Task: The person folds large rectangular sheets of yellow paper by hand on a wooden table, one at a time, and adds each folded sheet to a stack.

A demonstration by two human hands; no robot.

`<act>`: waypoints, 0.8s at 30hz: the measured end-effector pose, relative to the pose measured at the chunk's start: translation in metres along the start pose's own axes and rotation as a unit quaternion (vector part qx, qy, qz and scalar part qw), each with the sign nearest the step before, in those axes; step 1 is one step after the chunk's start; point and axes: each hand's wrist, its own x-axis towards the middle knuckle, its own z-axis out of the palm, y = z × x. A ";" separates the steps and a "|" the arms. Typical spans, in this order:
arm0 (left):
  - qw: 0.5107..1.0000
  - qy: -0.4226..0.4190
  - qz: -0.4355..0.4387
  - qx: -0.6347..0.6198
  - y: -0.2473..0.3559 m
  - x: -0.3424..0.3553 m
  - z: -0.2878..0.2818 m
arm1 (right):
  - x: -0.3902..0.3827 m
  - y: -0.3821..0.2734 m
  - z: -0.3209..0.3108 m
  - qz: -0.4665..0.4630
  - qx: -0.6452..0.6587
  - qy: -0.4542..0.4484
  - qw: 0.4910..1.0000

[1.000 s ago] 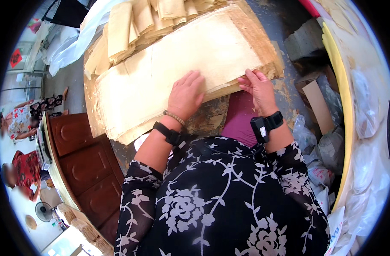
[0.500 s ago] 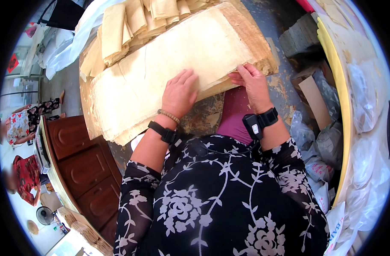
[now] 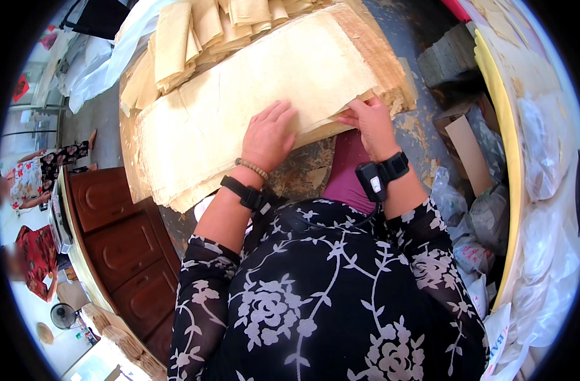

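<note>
Top sheet [image 3: 239,82], thin and pale tan, lies on a stack [image 3: 171,198] along the near edge of the wooden board [image 3: 385,54], near right corner pinched in the right hand [image 3: 374,122], left hand [image 3: 268,135] resting flat beside its near long edge.

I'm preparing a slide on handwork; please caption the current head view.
Left hand rests on a stack of pale sheets, right hand at its near edge, folded sheets piled behind.

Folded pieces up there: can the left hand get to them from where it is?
Probably yes. The left hand is flat on the sheet, and the folded pieces lie just past its far edge. Nothing seems to stand between.
</note>
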 end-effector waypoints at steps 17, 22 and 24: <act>0.983 0.049 -0.140 -0.106 0.075 0.050 -0.018 | 0.007 0.018 0.013 -0.157 -0.371 0.030 0.915; 0.980 0.038 -0.193 0.024 0.068 0.062 -0.022 | 0.007 0.013 0.024 -0.114 -0.442 0.094 0.885; 0.982 0.087 -0.170 -0.001 0.064 0.059 -0.021 | 0.018 0.027 0.012 -0.083 -0.369 0.081 0.922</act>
